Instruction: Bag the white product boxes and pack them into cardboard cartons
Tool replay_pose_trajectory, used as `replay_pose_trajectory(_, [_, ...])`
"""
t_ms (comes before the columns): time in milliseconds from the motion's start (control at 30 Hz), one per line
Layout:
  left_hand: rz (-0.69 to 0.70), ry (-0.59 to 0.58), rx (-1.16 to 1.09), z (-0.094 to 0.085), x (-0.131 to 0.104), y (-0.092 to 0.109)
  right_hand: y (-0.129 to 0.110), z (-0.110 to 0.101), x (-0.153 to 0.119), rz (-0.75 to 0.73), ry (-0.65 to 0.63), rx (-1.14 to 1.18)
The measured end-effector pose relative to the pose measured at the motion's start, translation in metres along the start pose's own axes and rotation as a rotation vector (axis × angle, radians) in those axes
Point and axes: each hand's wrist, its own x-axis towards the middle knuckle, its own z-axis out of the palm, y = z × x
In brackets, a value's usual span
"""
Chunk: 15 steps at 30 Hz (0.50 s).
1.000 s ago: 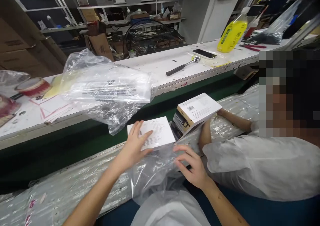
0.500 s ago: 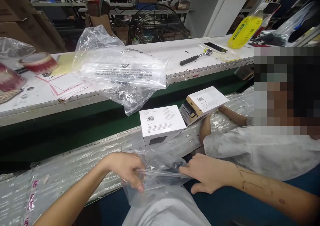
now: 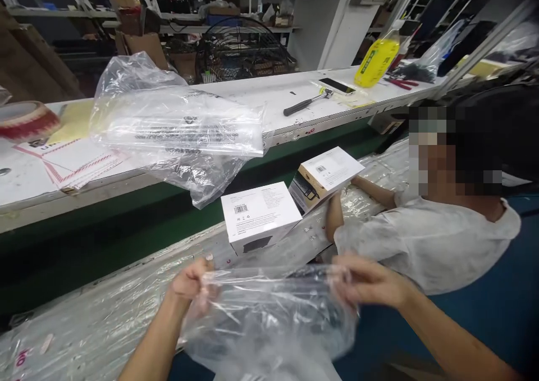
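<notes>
Plastic bag [image 3: 273, 313] spans left hand [image 3: 194, 282] to right hand [image 3: 368, 282]

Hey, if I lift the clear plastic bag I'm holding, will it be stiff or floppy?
Probably floppy: the clear plastic bag creases between your left hand and right hand. It's likely light, since it looks thin and see-through, and perhaps slippery, given its smooth shine.

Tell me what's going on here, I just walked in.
A person's left hand and right hand hold a clear bag stretched between them. Just beyond it sits a white box, untouched and outside the bag. To its right, a co-worker reaches to a second box. A hammer, a phone and a yellow bottle are on the bench behind.
</notes>
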Motion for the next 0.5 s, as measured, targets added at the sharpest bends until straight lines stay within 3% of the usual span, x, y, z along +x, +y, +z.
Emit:
replay_pose_trajectory(100, [0.021, 0.309, 0.074, 0.010, 0.013, -0.012, 0.062, -0.024, 0.040, -0.044, 0.558, 0.124])
replay_pose_trajectory(167, [0.144, 0.567, 0.073, 0.015, 0.029, -0.005, 0.089, -0.034, 0.073, -0.048, 0.809, 0.093])
replay_pose_trajectory(267, [0.348, 1.032, 0.055, 0.009, 0.057, 0.026, 0.096, -0.051, 0.122, -0.010, 0.804, 0.028])
replay_pose_trajectory(333, [0.350, 1.274, 0.072, -0.002, 0.074, 0.051, 0.088, -0.067, 0.149, 0.016, 0.718, -0.005])
replay_pose_trajectory(400, [0.290, 1.392, 0.158, -0.019, 0.088, 0.070, 0.081, -0.083, 0.169, 0.048, 0.641, -0.032])
replay_pose_trajectory(500, [0.266, 1.462, 0.346, -0.047, 0.102, 0.080, 0.082, -0.102, 0.191, 0.051, 0.615, -0.052])
